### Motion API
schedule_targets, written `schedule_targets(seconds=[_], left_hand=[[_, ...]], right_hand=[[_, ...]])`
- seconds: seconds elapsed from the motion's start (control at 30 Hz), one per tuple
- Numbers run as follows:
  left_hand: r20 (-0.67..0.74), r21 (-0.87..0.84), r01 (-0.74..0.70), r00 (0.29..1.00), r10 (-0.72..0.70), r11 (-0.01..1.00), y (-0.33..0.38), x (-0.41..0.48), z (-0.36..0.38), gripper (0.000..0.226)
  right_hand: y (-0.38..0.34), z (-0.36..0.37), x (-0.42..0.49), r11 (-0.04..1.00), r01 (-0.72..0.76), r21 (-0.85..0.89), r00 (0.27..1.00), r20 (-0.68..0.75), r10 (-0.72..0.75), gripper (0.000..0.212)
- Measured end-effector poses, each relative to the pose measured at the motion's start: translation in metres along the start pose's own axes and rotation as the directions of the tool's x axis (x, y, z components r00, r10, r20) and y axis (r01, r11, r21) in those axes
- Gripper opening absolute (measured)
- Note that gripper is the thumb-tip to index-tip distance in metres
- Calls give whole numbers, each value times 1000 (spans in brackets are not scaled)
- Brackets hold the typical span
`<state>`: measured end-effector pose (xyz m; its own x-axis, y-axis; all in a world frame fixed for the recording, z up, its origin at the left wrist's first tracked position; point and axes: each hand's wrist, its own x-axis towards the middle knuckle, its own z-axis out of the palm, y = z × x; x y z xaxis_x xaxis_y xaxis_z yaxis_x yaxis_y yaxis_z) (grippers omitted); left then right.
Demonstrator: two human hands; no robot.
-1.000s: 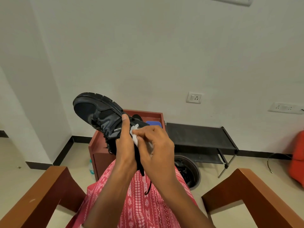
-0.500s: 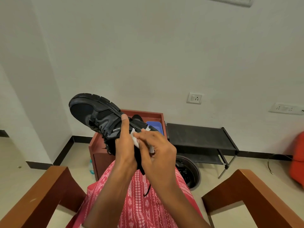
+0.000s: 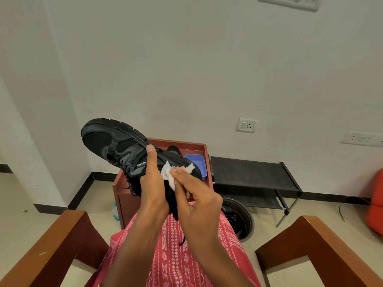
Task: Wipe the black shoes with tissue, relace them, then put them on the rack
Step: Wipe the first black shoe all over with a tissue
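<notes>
Snugly, tissue [image 3: 167, 172] between right hand [image 3: 199, 201], shoe [image 3: 116, 143]

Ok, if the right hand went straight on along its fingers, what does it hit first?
The right hand would meet the white tissue at its fingertips, then likely the black shoe right behind.

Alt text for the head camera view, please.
A seated person's left hand grips a raised black shoe while the right hand holds a white tissue against its side. A black rack stands by the wall behind.
</notes>
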<state>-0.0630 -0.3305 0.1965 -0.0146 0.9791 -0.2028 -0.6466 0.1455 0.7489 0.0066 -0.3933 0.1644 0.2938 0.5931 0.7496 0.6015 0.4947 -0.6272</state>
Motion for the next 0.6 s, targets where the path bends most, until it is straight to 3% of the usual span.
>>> schedule_targets(seconds=[0.17,0.47,0.6], left_hand=[[126,48,-38,992,32,998,-6,-5,2,55],[-54,31,-69,996,71,997,2,-7,4,53],[-20,18,-24,1000,24,1000,1,-8,5,59]], right_hand=[[-4,7,23,1000,-15,-18,998,53,15,29],[8,-17,-29,995,-9,-98,994,107,20,48],[3,-11,-12,994,-37,-107,991,125,51,44]])
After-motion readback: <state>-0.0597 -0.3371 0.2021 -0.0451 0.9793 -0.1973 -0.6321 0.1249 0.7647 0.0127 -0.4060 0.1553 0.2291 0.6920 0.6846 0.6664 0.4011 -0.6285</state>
